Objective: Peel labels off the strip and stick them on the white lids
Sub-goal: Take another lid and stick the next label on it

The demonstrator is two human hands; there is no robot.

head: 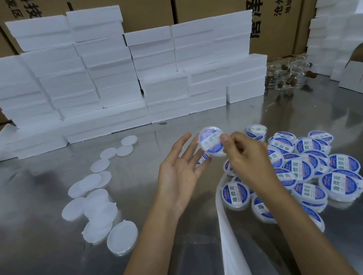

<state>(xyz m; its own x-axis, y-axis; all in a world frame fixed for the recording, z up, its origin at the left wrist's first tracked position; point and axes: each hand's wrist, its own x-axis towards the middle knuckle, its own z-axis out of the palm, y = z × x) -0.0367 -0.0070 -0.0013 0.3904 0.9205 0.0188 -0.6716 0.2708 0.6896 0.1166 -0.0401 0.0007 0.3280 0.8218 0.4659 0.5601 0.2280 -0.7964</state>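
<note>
Right hand (245,154) above steel table (184,255), thumb and fingers pinching labelled white lid (211,143). Left hand (181,168) just beside, palm up, fingers straight and spread, fingertips by lid's lower edge. Plain lids (97,205) scattered at left; labelled lids (303,171) heaped at right. Label roll (256,132) behind heap, bare strip (228,230) trailing between forearms. Foam boxes (116,77) stacked behind.

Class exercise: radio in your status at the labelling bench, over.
Right hand pinching labelled lid; left hand open beside it. Bare lids left, finished pile right. Nothing blocking.
</note>
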